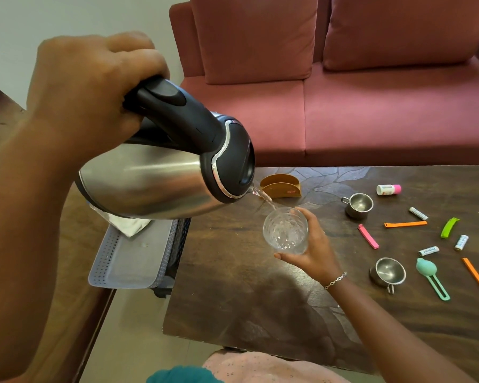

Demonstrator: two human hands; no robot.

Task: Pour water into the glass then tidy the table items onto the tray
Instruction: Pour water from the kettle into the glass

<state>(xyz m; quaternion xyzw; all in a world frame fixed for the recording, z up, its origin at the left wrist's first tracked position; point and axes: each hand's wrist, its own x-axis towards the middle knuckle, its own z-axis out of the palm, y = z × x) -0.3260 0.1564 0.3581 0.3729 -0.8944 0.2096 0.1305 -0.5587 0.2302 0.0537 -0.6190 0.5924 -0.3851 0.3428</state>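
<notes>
My left hand (89, 87) grips the black handle of a steel kettle (155, 181), which is tilted with its spout down to the right. A thin stream of water runs from the spout into a clear glass (285, 230). My right hand (313, 250) holds that glass from its right side, above the dark wooden table (233, 299). Water shows in the glass. A pale grey perforated tray (133, 261) lies left of the table, partly under the kettle, with a white cloth (127, 225) on it.
On the table's right half lie two small steel cups (358, 205) (389, 272), a pink-capped bottle (388, 189), several batteries, pink, orange and green clips, a teal scoop (432, 277) and a tan napkin holder (281, 186). A red sofa (371, 106) stands behind.
</notes>
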